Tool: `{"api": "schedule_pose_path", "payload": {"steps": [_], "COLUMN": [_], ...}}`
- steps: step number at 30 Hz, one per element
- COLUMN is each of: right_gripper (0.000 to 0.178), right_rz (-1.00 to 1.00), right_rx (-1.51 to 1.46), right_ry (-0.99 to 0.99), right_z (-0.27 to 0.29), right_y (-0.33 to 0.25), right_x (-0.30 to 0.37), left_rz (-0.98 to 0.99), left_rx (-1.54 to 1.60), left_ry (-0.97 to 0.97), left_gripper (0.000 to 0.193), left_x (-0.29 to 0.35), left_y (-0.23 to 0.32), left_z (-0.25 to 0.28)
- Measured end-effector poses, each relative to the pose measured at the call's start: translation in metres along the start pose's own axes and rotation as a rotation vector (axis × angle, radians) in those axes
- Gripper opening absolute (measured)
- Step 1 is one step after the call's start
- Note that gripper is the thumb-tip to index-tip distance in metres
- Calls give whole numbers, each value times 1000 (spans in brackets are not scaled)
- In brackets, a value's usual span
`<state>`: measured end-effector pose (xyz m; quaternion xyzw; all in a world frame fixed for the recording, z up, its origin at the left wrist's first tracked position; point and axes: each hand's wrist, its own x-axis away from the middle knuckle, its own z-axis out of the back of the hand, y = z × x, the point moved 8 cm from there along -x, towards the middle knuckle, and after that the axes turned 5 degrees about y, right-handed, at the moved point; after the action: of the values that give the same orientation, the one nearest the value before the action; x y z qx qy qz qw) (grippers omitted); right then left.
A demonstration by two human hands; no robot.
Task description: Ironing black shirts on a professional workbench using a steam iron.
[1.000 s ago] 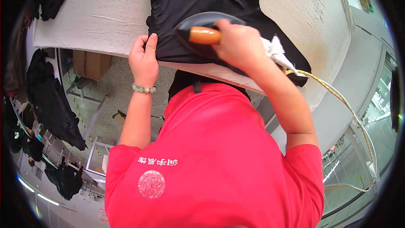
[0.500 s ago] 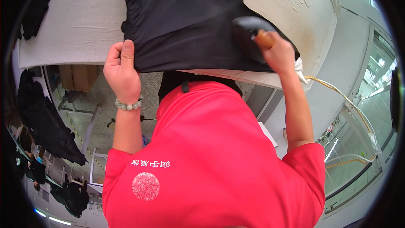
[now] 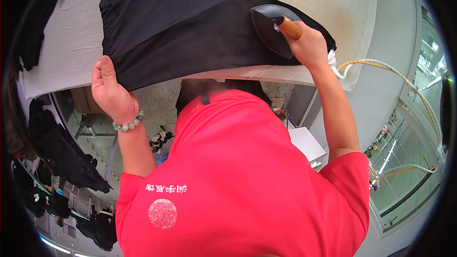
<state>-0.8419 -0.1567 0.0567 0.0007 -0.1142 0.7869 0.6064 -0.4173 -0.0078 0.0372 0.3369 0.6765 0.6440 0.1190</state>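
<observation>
Left hand: our left hand (image 3: pixel 110 91) pinches the near left corner of the black garment (image 3: pixel 181 33), thumb on top and fingers curled under the cloth edge, so the grip is narrow and closed on fabric. A bead bracelet (image 3: pixel 127 123) sits on that wrist.

Right hand: our right hand (image 3: pixel 309 45) is wrapped tight round the wooden handle (image 3: pixel 289 27) of the iron (image 3: pixel 269 28); the fingers close fully on it.

Iron: its dark sole lies flat on the right part of the garment, pointed end toward the left, near the cloth's right edge.

Garment: we see it spread flat on the table (image 3: pixel 66 43), filling the middle of the top; its near edge runs along the table's near edge, and a lower part hangs over that edge in front of our chest.

Table: pale padded cover, bare at the left and at the far right (image 3: pixel 333 0) of the garment.

Cord: a pale braided hose (image 3: pixel 390 69) leaves the iron behind our right wrist and arcs off to the right, then down.

Shirt: we wear a red shirt (image 3: pixel 238 185) with a round pale print low on the left side.

Surroundings: dark clothes (image 3: pixel 62 152) hang below the table at the left; a white box (image 3: pixel 307 143) stands on the floor just right of our body.
</observation>
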Motion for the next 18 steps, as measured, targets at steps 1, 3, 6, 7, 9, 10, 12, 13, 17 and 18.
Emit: {"api": "schedule_pose_path", "payload": {"steps": [1,3,6,7,9,10,12,13,17,18], "right_gripper": [27,27,25,24,23,22,21,20,20,21], "right_rz": [47,136,341,387,438,457,496,483,436,420], "right_rx": [16,45,-31,-33,-52,-142,-255,-298,-204,-137], "right_ry": [-5,-15,-245,-341,-427,-307,-182,-120,-163,-221], "right_z": [-4,-6,-29,-34,-34,-25,-11,-2,8,4], "right_y": [1,-5,-57,-81,-124,-142,-174,-188,-176,-167], "right_x": [4,13,38,39,30,22,5,-5,-44,-53], "left_rz": [11,19,5,-9,-38,-47,-65,-64,-84,-90], "left_rx": [11,21,13,8,-46,-69,-138,-193,-95,-23], "left_ry": [7,13,9,11,24,27,36,38,-14,-39], "left_gripper": [15,15,17,17,17,17,17,18,18,18], "left_x": [0,1,1,0,-1,-1,5,8,18,20], "left_y": [1,0,0,-3,-12,-18,-16,-16,-11,-5], "left_z": [-1,-3,-5,-4,3,7,12,13,7,4]}}
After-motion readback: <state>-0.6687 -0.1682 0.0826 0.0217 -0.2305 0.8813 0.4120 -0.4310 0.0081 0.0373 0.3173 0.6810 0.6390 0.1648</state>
